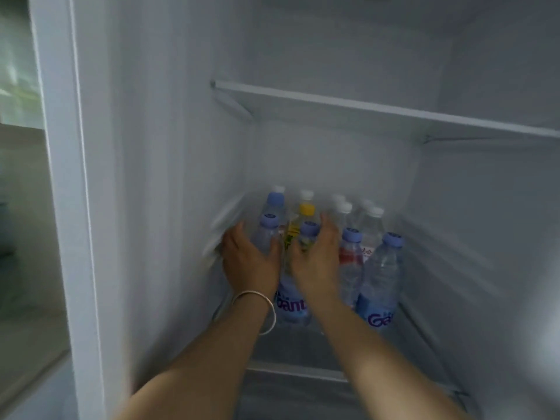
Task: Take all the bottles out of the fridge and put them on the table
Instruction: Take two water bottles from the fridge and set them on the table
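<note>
Forearms: two bare forearms enter from the bottom edge and reach up into the fridge (169, 177) at frame centre.
Bangle (257, 310): thin metal ring on the left wrist, lower centre.
Left hand (250, 259): centre of frame, fingers curled round the left side of a blue-capped bottle (268, 234), thumb on its right side; it appears to grip this bottle, though the picture is blurred.
Right hand (318, 262): just right of the left hand, fingers and thumb wrapped about a second blue-capped bottle (309, 234); holding it.
Front row: two more blue-capped bottles stand upright to the right, one with a red label (351, 256), one with a blue label (380, 283) at the row's right end.
Lower shelf (291, 344): carries all the bottles, centre of frame.
Middle row: yellow-capped bottle (306, 213) between the two hands, another blue cap (275, 199) behind the left hand.
Back rows: several white-capped clear bottles (371, 225), upright, close together; count uncertain.
Upper shelf (363, 107): crosses the upper right of the frame.
</note>
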The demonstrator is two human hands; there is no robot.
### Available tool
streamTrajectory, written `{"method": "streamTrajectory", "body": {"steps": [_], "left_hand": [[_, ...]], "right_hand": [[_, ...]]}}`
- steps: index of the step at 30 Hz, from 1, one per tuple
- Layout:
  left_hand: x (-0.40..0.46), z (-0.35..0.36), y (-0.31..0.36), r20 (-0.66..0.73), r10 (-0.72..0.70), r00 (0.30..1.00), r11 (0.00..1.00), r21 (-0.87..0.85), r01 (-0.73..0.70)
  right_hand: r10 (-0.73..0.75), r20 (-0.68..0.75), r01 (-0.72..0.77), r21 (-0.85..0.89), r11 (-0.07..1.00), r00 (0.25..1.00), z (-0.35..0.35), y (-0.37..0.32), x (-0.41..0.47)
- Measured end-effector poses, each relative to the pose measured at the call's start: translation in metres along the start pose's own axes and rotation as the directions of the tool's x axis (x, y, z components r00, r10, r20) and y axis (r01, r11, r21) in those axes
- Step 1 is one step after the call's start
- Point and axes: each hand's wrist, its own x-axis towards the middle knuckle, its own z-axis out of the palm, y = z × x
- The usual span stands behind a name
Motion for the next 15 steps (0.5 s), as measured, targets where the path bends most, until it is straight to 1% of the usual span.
{"method": "streamTrajectory", "body": {"steps": [3,5,7,9,10,12,15], "left_hand": [[0.007,0.008,0.002,0.036,-0.008,0.999,1.000,0.003,0.008],[0.014,0.011,-0.001,0.080,-0.012,0.997,1.000,-0.025,0.014],[0.018,0.012,-0.003,0.135,-0.049,0.990,0.999,-0.008,0.050],[0.019,0.014,-0.005,0.167,-0.092,0.982,0.995,-0.008,0.095],[0.018,0.014,-0.005,0.159,-0.108,0.981,0.993,-0.034,0.115],[0.016,0.014,-0.003,0.119,-0.119,0.986,0.987,-0.092,0.131],[0.014,0.012,-0.006,0.092,-0.110,0.990,0.981,-0.148,0.123]], "right_hand": [[0.016,0.030,-0.015,-0.018,1.000,0.999,0.009,0.010,0.012],[0.041,0.057,-0.042,0.018,0.999,0.998,0.013,0.014,0.017],[0.084,0.058,-0.088,0.067,0.994,0.995,0.017,0.016,0.021],[0.116,0.012,-0.116,0.082,0.990,0.993,0.020,0.019,0.022],[0.110,-0.023,-0.109,0.052,0.993,0.994,0.022,0.021,0.021],[0.079,-0.084,-0.080,-0.012,0.997,0.993,0.027,0.023,0.017],[0.023,-0.140,-0.024,-0.009,1.000,0.990,0.032,0.024,0.011]]}}
